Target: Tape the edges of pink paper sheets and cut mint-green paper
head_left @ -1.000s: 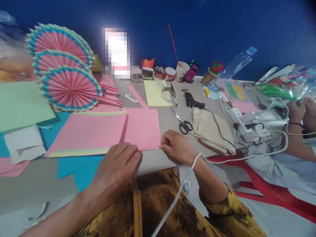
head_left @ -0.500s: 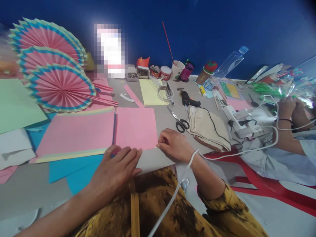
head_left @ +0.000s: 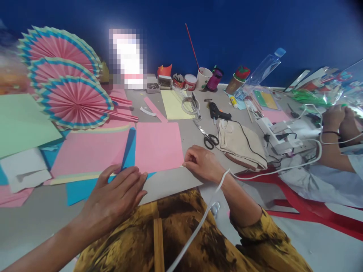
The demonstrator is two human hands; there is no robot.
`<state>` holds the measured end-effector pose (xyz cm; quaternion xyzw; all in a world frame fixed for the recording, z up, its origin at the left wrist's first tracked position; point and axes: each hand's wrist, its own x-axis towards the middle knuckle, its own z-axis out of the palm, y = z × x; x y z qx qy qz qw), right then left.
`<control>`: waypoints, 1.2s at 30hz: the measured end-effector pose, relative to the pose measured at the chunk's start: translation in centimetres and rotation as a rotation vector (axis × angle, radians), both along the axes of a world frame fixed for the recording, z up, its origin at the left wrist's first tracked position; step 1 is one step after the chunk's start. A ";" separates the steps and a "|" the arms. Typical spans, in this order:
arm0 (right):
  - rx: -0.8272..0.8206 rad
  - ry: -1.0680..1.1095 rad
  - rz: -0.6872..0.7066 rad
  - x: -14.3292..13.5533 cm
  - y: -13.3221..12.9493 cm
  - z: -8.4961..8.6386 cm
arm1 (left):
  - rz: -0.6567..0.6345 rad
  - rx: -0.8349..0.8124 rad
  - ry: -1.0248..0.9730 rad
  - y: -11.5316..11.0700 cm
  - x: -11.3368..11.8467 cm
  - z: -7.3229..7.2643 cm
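Observation:
My left hand (head_left: pixel 119 190) lies with its fingers stretched out, palm down, over the lower right corner of a pink sheet with pale yellow edging (head_left: pixel 90 153). Blue paper (head_left: pixel 129 149) shows beneath that sheet, as a strip along its right side. Beside it lies a plain pink sheet of paper (head_left: pixel 159 145), flat on the table. My right hand (head_left: pixel 202 162) has its fingers curled in, thumb and forefinger closed at this sheet's lower right corner. Scissors (head_left: pixel 208 138) with black handles rest just beyond my right hand.
Pink pleated paper fans (head_left: pixel 76 102) stand at the back left. A glue gun (head_left: pixel 218 112) and folded cream cloth (head_left: pixel 241 143) lie to the right, near a white power strip (head_left: pixel 278 138). A white cable (head_left: pixel 195 226) crosses my right wrist. Another person's hands (head_left: pixel 337 121) are at far right.
My left hand has slid left, off the plain pink sheet. The edged pink sheet's right side has shifted left, showing more blue paper. My right hand stays at the corner.

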<state>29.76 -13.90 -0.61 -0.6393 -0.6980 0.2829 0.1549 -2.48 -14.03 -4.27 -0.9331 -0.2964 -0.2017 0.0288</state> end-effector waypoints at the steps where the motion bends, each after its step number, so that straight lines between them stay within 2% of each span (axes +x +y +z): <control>1: 0.001 0.003 -0.001 0.0 0.0 0.0 | 0.008 0.015 -0.002 0.0 -0.2 0.1; 4: -0.002 0.013 0.004 0.0 0.1 0.0 | 0.067 0.032 -0.053 -0.1 -0.1 0.7; 7: -0.007 0.009 0.016 0.0 0.2 -0.1 | 0.086 0.001 -0.110 -0.5 2.2 1.1; 12: -0.009 -0.012 0.018 0.0 0.2 0.0 | -0.146 -0.066 -0.051 0.0 8.9 0.6; 14: -0.010 -0.012 0.020 0.0 0.2 0.0 | -0.181 -0.061 -0.015 0.5 10.3 0.1; 18: -0.019 -0.016 0.034 0.0 0.3 0.0 | -0.163 -0.055 -0.001 1.0 9.7 -0.4; 21: -0.021 -0.015 0.034 0.0 0.3 -0.1 | -0.149 -0.051 0.041 1.2 8.9 -0.1; 24: -0.023 -0.010 0.026 -0.1 0.2 -0.3 | -0.163 -0.059 0.087 1.3 9.1 0.1; 29: -0.024 0.002 0.015 -0.1 0.2 -0.4 | -0.151 -0.018 0.022 1.4 9.4 -0.9; 32: -0.026 0.011 0.007 -0.1 0.2 -0.3 | -0.136 0.007 -0.007 1.3 8.6 -1.4; 36: -0.008 0.007 0.011 -0.1 0.1 -0.5 | -0.094 -0.005 0.008 0.9 6.3 -1.2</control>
